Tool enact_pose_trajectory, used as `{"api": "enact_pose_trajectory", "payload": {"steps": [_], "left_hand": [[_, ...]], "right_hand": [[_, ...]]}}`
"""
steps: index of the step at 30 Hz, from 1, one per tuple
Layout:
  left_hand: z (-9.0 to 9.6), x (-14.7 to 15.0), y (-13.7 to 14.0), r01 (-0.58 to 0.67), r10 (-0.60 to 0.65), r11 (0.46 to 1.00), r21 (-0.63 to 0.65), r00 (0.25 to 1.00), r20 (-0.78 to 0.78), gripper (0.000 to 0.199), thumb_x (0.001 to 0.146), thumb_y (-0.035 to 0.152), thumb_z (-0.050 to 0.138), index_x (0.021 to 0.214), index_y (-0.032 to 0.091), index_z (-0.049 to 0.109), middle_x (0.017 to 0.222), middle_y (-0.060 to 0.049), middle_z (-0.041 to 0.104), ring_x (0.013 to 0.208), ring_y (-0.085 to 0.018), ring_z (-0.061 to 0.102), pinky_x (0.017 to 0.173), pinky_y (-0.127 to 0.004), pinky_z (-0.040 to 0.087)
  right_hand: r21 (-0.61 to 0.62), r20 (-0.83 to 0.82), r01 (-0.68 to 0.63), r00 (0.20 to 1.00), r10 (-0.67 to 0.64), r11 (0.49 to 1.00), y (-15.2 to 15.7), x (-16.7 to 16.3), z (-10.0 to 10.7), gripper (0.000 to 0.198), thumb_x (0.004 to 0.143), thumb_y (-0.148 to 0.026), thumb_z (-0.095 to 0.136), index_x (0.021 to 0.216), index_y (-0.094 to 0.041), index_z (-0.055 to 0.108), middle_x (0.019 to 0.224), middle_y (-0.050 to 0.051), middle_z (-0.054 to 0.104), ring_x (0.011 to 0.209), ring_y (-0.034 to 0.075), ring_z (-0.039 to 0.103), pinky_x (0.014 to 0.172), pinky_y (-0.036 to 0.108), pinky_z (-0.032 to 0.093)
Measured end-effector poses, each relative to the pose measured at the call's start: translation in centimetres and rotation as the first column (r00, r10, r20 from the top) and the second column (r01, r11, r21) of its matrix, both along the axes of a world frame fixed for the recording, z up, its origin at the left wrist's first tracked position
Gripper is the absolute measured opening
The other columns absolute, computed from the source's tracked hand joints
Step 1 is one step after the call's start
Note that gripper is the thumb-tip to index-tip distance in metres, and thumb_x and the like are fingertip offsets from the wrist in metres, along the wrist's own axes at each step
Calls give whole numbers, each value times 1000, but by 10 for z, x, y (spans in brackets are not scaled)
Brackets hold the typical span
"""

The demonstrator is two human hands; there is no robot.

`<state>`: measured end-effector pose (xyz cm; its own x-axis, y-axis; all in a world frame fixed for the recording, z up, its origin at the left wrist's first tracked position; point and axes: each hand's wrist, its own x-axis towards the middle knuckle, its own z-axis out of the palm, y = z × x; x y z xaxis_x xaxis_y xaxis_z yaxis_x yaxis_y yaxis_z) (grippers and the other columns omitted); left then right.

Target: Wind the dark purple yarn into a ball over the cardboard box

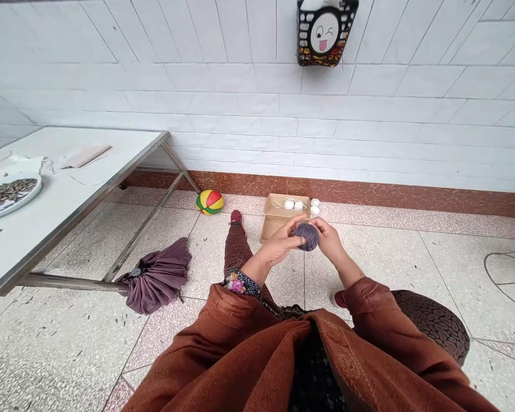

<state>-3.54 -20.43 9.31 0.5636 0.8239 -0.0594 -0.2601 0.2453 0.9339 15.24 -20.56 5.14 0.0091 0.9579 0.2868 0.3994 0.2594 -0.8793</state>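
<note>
A purple-grey ball of yarn (308,235) is held in front of me between both hands. My left hand (282,244) cups it from the left with fingers curled over its top. My right hand (327,238) grips it from the right. Just beyond the hands an open cardboard box (276,223) lies on the tiled floor, with a few small white balls (294,203) at its far end. My legs stretch out under the hands, in brown patterned trousers.
A white metal-framed table (68,189) stands at the left, bearing a plate of sunflower seeds (6,194). A folded purple umbrella (157,277) lies beside its leg. A multicoloured ball (209,201) rests by the wall. A black basket (324,31) hangs on the tiled wall.
</note>
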Motion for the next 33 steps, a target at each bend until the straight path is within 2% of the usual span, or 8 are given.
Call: {"api": "enact_pose_trajectory", "payload": {"steps": [5,10,13,16,21,27,30,33], "left_hand": [[-17,9,-9,-226,226,971,-73,974,-4,57,71,30,81,125,18,69,120,-11,69,112,-24,62,103,-40,47],[-32,3,-6,-397,416,909,126,877,-239,62,68,26,80,129,18,68,125,-11,63,115,-26,62,108,-43,45],[-30,-3,-7,-319,392,914,252,857,-335,67,66,27,82,130,19,68,125,-11,58,122,-29,58,112,-45,43],[-23,-5,-13,-152,220,959,237,931,-293,72,67,26,81,138,23,65,128,-10,59,123,-29,56,110,-45,43],[-15,-2,-26,9,-8,1000,27,999,-36,85,70,24,81,150,27,54,121,-7,66,110,-23,61,105,-42,44],[-27,3,-19,-258,266,959,-118,962,58,58,70,31,80,126,19,68,120,-10,69,112,-24,63,105,-41,45],[-31,2,-15,-406,403,913,-46,913,-72,61,67,29,80,125,18,66,114,-9,70,108,-23,63,105,-41,46],[-32,0,-17,-380,381,924,37,908,-174,68,66,27,81,131,17,64,122,-10,69,113,-25,62,107,-43,45]], "right_hand": [[-34,39,-20,999,22,999,-42,-16,-40,26,98,-45,52,97,-23,66,85,5,72,82,24,68,75,36,55],[38,123,-212,971,206,977,-60,-16,-13,25,101,-43,56,88,-24,67,85,5,71,81,22,67,80,35,54],[104,111,-162,982,150,981,-44,-8,17,26,102,-44,56,91,-25,69,87,5,69,82,21,65,79,35,52],[121,112,-107,989,94,987,-20,0,28,27,99,-47,60,87,-24,68,85,5,68,82,22,63,78,35,51],[-51,-48,10,999,-12,999,-18,-4,-10,31,95,-51,55,82,-23,62,78,2,65,75,21,61,73,34,51],[-80,13,-25,1000,26,996,-71,-26,-44,30,99,-50,51,93,-24,66,84,4,71,79,22,65,75,35,54],[-80,86,-174,980,181,982,-81,-25,-26,27,101,-46,55,93,-25,68,82,3,71,75,20,65,74,33,54],[1,102,-209,973,208,978,-70,-16,4,26,101,-46,57,92,-25,70,87,5,72,82,22,67,78,35,54]]}}
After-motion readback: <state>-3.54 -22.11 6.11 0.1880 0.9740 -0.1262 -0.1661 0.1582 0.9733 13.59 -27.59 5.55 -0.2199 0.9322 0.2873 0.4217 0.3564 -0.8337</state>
